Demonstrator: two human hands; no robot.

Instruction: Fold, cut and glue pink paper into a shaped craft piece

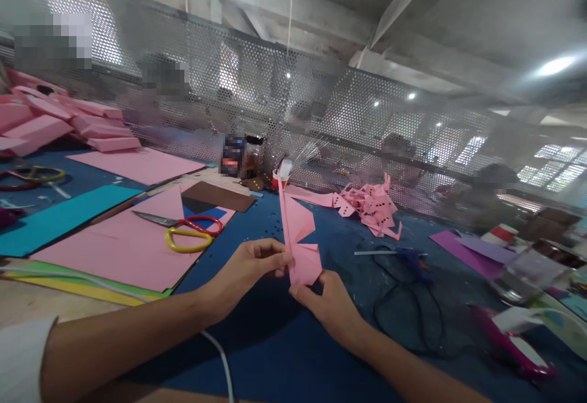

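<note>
A folded piece of pink paper (300,238) stands upright between my two hands above the blue table (275,342). My left hand (247,268) pinches its left edge with closed fingers. My right hand (328,302) grips its bottom from below, fingers closed round the paper. A narrow strip of the paper points up and away from me.
Scissors (190,232) with red and yellow handles lie on pink sheets (123,244) at left. Pink boxes (59,122) are stacked far left. Pink paper scraps (371,204) lie ahead, a glue gun (410,259) with a black cord at right, a perforated metal screen (321,115) behind.
</note>
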